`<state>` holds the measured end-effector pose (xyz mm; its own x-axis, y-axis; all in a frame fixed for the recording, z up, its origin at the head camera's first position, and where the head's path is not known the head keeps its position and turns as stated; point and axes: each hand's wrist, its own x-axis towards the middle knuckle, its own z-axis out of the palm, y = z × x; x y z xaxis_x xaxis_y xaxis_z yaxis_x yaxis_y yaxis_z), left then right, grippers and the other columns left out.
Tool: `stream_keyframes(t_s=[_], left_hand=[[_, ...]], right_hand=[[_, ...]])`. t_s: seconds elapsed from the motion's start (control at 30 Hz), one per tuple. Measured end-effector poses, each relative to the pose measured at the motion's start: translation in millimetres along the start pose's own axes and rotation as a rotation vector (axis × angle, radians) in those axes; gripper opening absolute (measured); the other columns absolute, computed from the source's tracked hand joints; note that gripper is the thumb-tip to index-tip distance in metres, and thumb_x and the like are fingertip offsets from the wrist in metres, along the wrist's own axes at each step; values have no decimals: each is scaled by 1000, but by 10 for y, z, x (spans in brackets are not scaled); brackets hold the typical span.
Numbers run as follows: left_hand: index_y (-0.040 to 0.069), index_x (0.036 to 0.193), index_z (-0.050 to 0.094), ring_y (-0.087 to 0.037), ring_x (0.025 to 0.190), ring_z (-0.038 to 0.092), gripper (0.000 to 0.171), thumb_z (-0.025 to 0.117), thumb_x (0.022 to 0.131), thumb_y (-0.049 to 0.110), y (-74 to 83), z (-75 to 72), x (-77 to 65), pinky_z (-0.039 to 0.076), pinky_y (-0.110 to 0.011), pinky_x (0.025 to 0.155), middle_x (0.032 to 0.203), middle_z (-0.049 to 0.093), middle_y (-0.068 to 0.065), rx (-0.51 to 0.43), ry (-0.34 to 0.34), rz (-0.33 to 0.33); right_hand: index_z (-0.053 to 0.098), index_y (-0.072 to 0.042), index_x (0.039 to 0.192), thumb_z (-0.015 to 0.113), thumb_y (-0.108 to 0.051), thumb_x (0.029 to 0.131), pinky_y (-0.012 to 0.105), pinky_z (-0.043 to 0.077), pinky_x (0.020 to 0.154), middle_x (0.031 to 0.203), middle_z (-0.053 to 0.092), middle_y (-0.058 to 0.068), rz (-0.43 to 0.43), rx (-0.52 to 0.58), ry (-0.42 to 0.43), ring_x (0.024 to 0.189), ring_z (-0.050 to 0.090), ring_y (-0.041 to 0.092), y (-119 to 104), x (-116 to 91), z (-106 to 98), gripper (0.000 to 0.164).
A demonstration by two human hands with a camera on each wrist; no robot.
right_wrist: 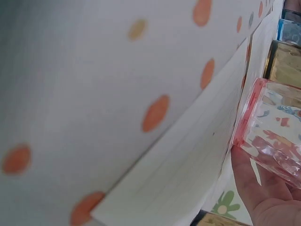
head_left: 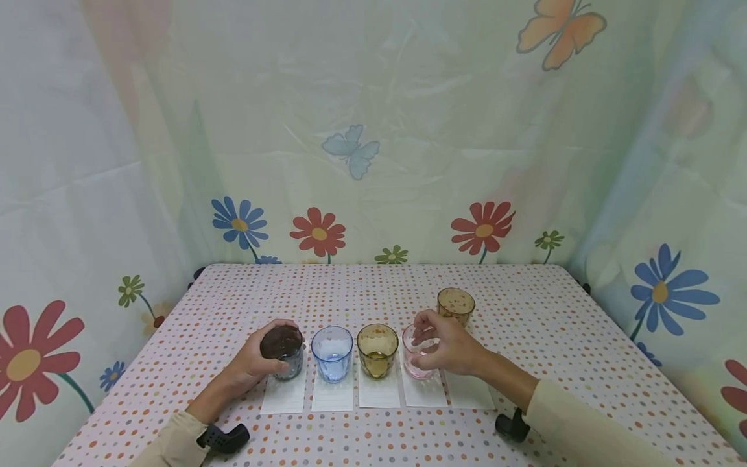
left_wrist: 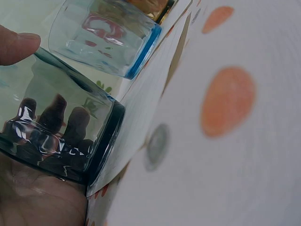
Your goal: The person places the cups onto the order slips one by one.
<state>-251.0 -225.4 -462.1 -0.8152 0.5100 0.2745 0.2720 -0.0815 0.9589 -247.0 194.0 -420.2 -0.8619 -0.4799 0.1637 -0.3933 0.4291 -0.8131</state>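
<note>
At the left end of a row of glasses, my left hand (head_left: 257, 357) holds a dark grey glass (head_left: 290, 363). In the left wrist view its fingers show through the clear wall of that glass (left_wrist: 70, 84), with the thumb (left_wrist: 19, 46) at the opposite side. My right hand (head_left: 452, 344) curves round a pink glass (head_left: 410, 366), thumb in front and fingers toward the rim. In the right wrist view a fingertip meets the pink base (right_wrist: 249, 113). Between the hands stand a blue glass (head_left: 332, 353) and an amber glass (head_left: 377, 350), both upright.
A second amber glass (head_left: 456, 303) stands behind my right hand. White lined cards lie in a row under the glasses; the rightmost card (head_left: 471, 392) has no glass on it. The table (head_left: 350, 441) has a dotted cover, with a flowered curtain (head_left: 408, 194) behind it.
</note>
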Motion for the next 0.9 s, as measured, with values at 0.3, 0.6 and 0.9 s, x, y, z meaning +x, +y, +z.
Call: stream_keyframes(t_s=[0.3,0.6,0.9], left_hand=[[-7,141,41,-20,119,60,72,75,78,0,16,1,4,49,-33,103,131,58,-13,-10,-4,8],[-12,142,36,-20,118,60,76,75,77,-1,27,-18,13,49,-31,102,131,57,-19,1,-1,-3],[-8,141,40,-22,118,60,74,74,76,1,25,21,-1,49,-31,102,131,57,-18,31,25,-30]], right_hand=[[50,0,126,87,-20,74,43,59,86,111,62,19,-24,14,-37,108,65,35,-10,-7,-66,66],[48,-5,136,86,-18,71,44,58,88,115,62,17,-1,-7,-94,109,63,33,-23,37,-85,77],[35,-5,152,95,-19,65,46,56,93,136,52,21,17,-45,-196,124,55,42,-33,43,-159,106]])
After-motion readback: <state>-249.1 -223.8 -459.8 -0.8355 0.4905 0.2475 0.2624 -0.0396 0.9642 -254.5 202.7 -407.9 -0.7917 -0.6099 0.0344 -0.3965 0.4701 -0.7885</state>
